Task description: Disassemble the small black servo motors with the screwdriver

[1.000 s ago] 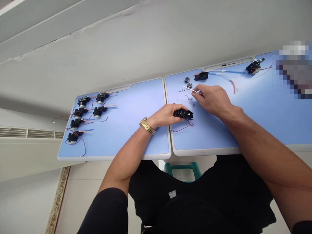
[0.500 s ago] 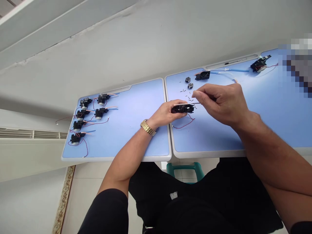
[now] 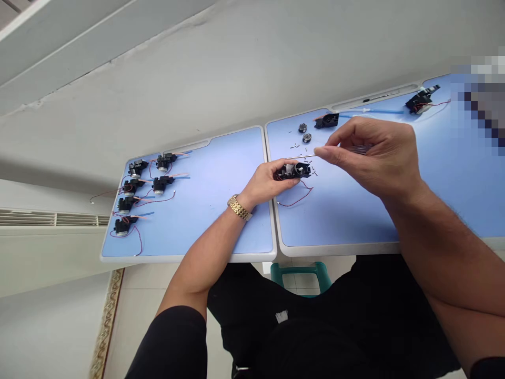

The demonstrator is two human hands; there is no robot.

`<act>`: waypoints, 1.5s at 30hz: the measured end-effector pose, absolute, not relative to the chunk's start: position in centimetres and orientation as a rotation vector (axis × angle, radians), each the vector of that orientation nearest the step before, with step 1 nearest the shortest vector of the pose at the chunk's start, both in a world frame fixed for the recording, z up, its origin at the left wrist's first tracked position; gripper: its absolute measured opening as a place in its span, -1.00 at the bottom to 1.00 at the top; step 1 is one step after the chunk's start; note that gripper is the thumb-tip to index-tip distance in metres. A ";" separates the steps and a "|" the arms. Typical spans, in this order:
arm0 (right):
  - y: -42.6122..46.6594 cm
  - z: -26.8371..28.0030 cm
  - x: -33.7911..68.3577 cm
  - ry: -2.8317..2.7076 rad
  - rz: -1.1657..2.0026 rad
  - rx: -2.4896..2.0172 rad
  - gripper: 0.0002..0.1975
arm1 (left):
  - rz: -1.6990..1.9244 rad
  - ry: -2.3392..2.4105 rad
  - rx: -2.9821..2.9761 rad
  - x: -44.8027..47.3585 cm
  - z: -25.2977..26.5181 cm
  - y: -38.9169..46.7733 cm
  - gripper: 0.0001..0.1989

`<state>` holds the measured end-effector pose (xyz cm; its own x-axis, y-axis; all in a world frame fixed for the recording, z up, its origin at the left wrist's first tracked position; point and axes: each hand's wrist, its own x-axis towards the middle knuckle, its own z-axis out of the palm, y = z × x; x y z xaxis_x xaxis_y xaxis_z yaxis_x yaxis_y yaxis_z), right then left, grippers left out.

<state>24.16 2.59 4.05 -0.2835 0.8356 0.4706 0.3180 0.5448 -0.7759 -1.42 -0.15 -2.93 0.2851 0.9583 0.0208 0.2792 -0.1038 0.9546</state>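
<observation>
Right of centre, shows more of the inside of the black housing (image 3: 303,169); holds the screwdriver (image 3: 303,156) higher than half a second ago.

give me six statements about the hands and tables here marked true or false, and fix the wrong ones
1. The left hand holds a black part. True.
2. The gold watch is worn on the right. False: it is worn on the left.
3. The right hand grips a thin tool. True.
4. Six black assemblies lie on the left table. True.
5. The small screw-like pieces lie on the left table. False: they lie on the right table.
6. The stool is red. False: it is green.
</observation>
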 end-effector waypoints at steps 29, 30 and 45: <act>2.5 3.3 24.1 -1.892 0.527 -0.892 -0.79 | 0.950 1.180 1.587 -1.1 -3.1 -0.2 -0.60; 2.6 3.3 24.2 -1.893 0.527 -0.892 -0.79 | 0.951 1.181 1.587 -1.1 -3.1 -0.2 -0.60; 2.8 2.9 24.5 -2.035 0.424 -0.867 -0.72 | 0.873 1.177 1.681 -1.3 -2.9 -0.3 -0.62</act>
<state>24.53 2.78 2.94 -0.3881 0.7129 0.5841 0.4205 0.7009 -0.5762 -1.32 -0.29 -2.92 0.3037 0.9510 0.0585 0.3322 -0.1633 0.9290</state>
